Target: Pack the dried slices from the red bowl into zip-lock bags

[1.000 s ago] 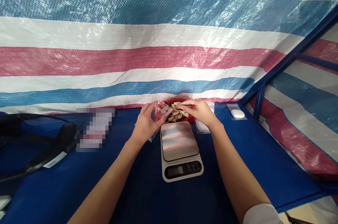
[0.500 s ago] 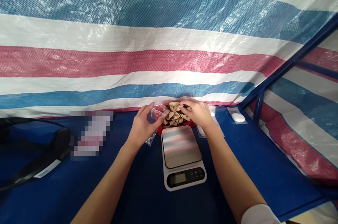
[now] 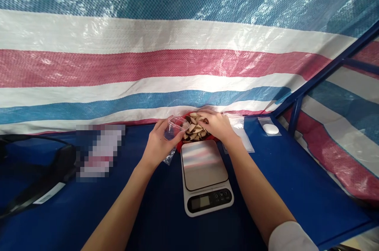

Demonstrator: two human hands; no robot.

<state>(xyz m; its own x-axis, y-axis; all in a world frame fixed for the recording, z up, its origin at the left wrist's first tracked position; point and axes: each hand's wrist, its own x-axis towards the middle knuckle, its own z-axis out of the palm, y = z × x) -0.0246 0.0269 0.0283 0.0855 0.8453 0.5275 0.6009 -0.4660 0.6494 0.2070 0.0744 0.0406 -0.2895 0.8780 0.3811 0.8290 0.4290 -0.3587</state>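
Note:
My left hand (image 3: pixel 161 142) is closed on a clear plastic bag (image 3: pixel 175 125), its mouth held open between thumb and fingers. Right of the bag, pale dried slices (image 3: pixel 195 129) with dark edges lie heaped in a red container (image 3: pixel 213 137). Fingers of my right hand (image 3: pixel 217 124) are bent in at the heap's right side, pinching among the slices; the fingertips are partly hidden. Just in front of the container stands a white digital kitchen scale (image 3: pixel 205 166), with nothing on its shiny plate.
Clear plastic bags (image 3: pixel 244 140) lie behind my right wrist. Farther right, a small bag (image 3: pixel 270 128) has a white rounded object on it. A black strap-like item (image 3: pixel 56 168) and a blurred-out packet (image 3: pixel 99 150) lie left on the blue table (image 3: pixel 142 215). Striped tarpaulin (image 3: pixel 148 65) hangs behind.
My right hand has shifted slightly left, farther over the slices. My left hand keeps the bag in nearly the same place. The view has tilted a little.

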